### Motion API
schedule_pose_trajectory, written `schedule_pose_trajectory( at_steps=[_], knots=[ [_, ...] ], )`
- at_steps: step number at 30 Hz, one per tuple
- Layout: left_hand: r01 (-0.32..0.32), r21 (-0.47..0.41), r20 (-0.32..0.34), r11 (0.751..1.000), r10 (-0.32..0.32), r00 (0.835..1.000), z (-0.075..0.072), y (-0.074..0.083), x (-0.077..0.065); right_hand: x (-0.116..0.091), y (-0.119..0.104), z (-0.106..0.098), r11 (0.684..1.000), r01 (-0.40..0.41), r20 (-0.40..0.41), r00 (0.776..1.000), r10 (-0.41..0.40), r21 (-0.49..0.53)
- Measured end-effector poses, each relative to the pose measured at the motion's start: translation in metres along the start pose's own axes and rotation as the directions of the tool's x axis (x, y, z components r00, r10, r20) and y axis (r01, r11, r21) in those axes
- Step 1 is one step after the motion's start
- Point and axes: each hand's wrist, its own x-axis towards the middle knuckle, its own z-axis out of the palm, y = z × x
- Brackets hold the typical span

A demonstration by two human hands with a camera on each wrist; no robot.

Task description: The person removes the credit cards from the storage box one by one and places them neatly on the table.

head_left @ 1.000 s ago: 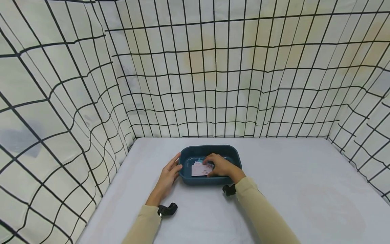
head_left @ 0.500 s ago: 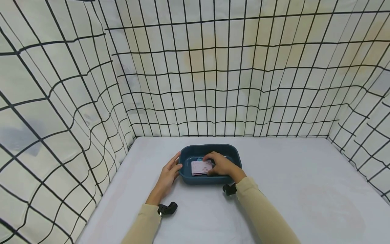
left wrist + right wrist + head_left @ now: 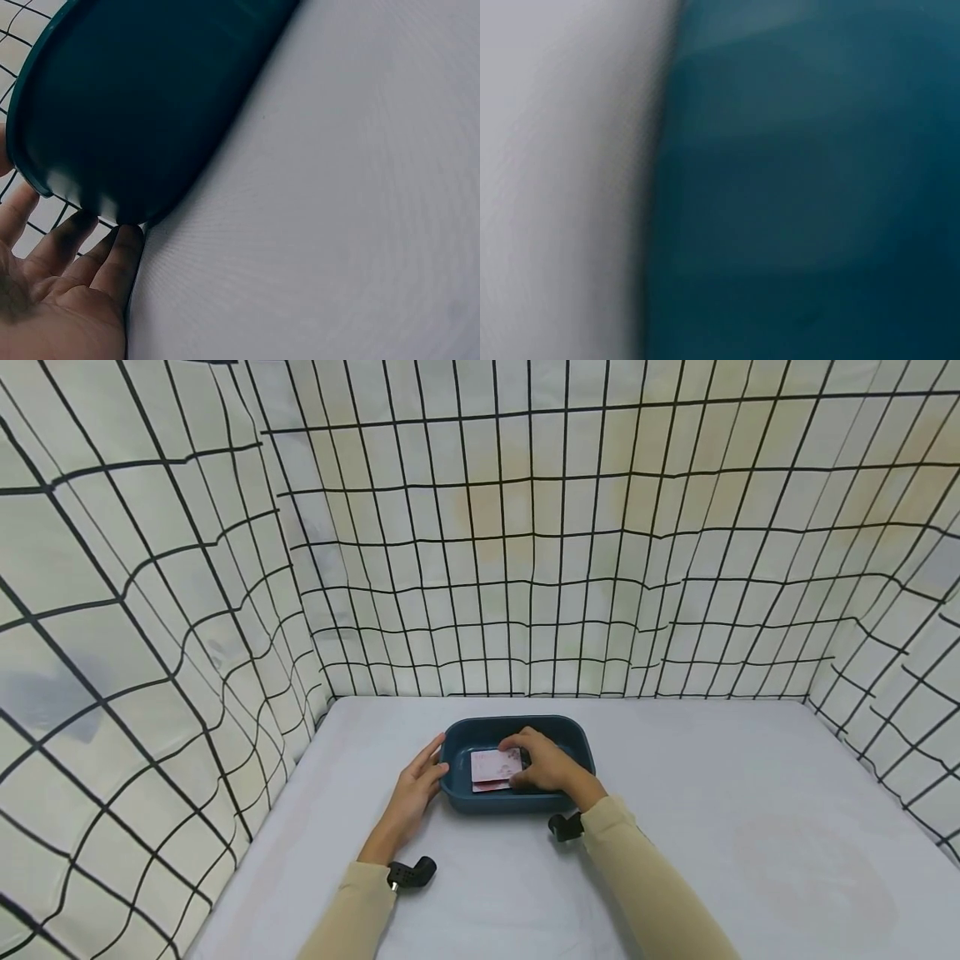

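Observation:
A dark blue tray [image 3: 517, 722] sits on the white table. My left hand [image 3: 415, 785] rests against its left outer wall with straight fingers; the left wrist view shows those fingertips [image 3: 112, 251] touching the tray's wall [image 3: 135, 112]. My right hand [image 3: 546, 766] reaches inside the tray, fingers curled on the right edge of a pink card [image 3: 493, 765] that lies slightly lifted. A reddish card [image 3: 489, 787] peeks out beneath it. The right wrist view is a blur of tray wall [image 3: 802, 187] and table [image 3: 555, 187].
Cloth walls with a black grid [image 3: 525, 568] close in the table [image 3: 712, 827] at the back, left and right. Black wrist cameras [image 3: 411, 872] sit on both sleeves. The tray stands left of the table's middle.
The pink card under my right hand has shifted up and back, uncovering a reddish card below and hiding the teal one behind. My left hand has stayed put.

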Motion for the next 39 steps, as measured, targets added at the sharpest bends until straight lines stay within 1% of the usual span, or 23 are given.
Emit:
schedule_pose_trajectory(
  at_steps=[7,11,13,18,22,29,36,39],
  knots=[
    [-0.006,0.000,0.000,1.000,0.006,1.000,-0.0004,-0.0013,0.0009,0.0008,0.0015,0.0012,1.000,0.022,-0.026,0.999,-0.022,-0.001],
    [-0.002,0.001,-0.004,1.000,0.002,1.000,-0.0004,-0.0032,0.0012,0.0008,0.0019,0.0019,1.000,0.018,-0.039,0.999,-0.018,-0.004],
    [-0.015,0.004,0.003,1.000,0.015,1.000,-0.0006,-0.0041,0.0011,0.0005,0.0019,0.0018,1.000,0.016,-0.047,0.999,-0.016,-0.003],
    [-0.023,-0.004,0.007,1.000,0.024,1.000,-0.0013,-0.0022,0.0007,0.0006,0.0026,0.0017,1.000,0.023,-0.075,0.997,-0.023,0.000],
    [-0.009,-0.002,0.000,1.000,0.009,1.000,-0.0005,0.0002,0.0005,0.0007,0.0025,0.0015,1.000,0.020,-0.095,0.995,-0.019,0.006],
    [0.001,0.004,-0.015,1.000,-0.001,1.000,-0.0001,-0.0017,0.0006,-0.0004,0.0023,0.0021,1.000,-0.001,-0.102,0.995,0.003,0.026],
    [-0.015,0.008,-0.008,1.000,0.015,1.000,0.0001,-0.0018,-0.0003,-0.0019,0.0002,0.0005,0.998,0.009,-0.143,0.990,0.000,0.062],
    [-0.007,0.007,-0.009,1.000,0.007,1.000,-0.0008,-0.0022,-0.0001,-0.0018,-0.0005,0.0004,0.998,0.010,-0.153,0.988,-0.001,0.058]
  ],
)
